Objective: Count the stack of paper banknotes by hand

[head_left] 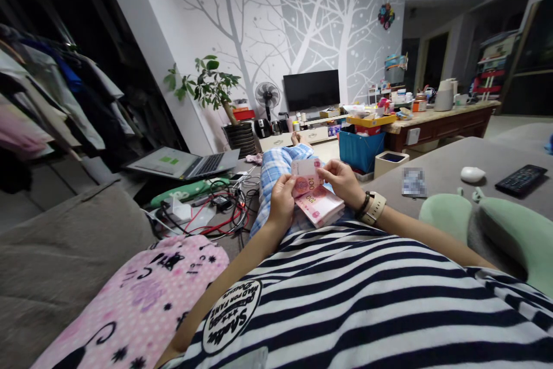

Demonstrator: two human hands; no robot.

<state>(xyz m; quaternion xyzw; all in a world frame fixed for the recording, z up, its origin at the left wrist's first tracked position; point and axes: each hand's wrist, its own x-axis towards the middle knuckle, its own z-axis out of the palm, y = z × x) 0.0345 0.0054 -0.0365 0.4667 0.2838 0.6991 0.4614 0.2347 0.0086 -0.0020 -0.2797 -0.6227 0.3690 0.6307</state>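
Note:
Pink 100 banknotes (306, 179) are held upright over my lap, between both hands. My left hand (280, 201) is closed on their left edge, thumb in front. At their upper right side, my right hand (343, 182) pinches the edge with thumb and fingers. Just below lies a thick stack of the same banknotes (320, 206), resting on my lap against the blue plaid trousers (276, 167). How many notes are in my hands cannot be made out. A watch with a pale strap (375, 208) and a dark bracelet are on my right wrist.
To the left are an open laptop (185, 163), tangled cables (228, 202) and a pink polka-dot blanket (173, 277). On the grey sofa at right lie a white mouse (472, 174), a black remote (521, 179) and a green neck pillow (510, 236). Ahead stands a blue bin (360, 150).

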